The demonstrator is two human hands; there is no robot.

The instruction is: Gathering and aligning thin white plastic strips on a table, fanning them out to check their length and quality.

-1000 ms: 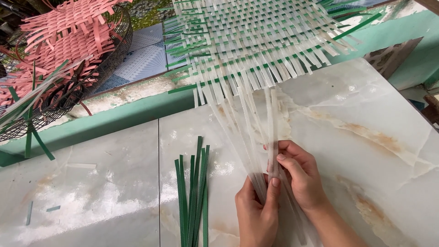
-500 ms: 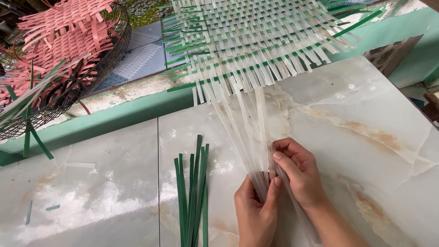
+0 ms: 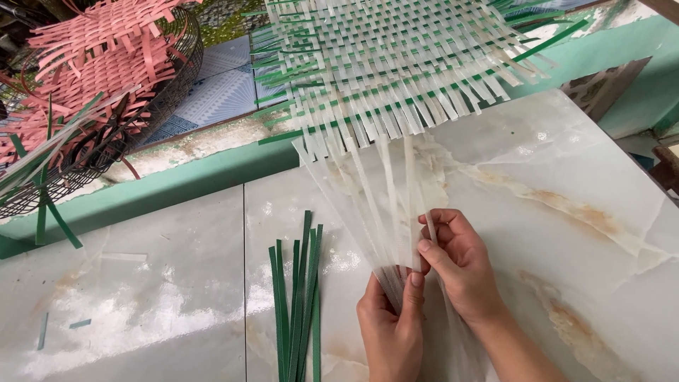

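Observation:
A woven mat (image 3: pixel 396 64) of translucent white and green strips lies at the far edge of the marble table (image 3: pixel 566 212). Several loose translucent strips (image 3: pixel 368 205) fan down from it toward me. My left hand (image 3: pixel 392 329) pinches the gathered lower ends of that bundle. My right hand (image 3: pixel 460 262) sits just right of it, thumb and fingers closed on a single strip at the bundle's right side. A bunch of loose green strips (image 3: pixel 297 304) lies flat on the table left of my left hand.
A dark wire basket (image 3: pixel 134 127) holding pink woven strips (image 3: pixel 92 64) stands at the back left, with green strips sticking out. A green ledge (image 3: pixel 170 187) runs along the table's far side. Small strip offcuts (image 3: pixel 78 324) lie at the left.
The fan of translucent strips has shifted slightly. My right hand has moved up a little and separated one strip from the bundle. My left hand keeps its hold.

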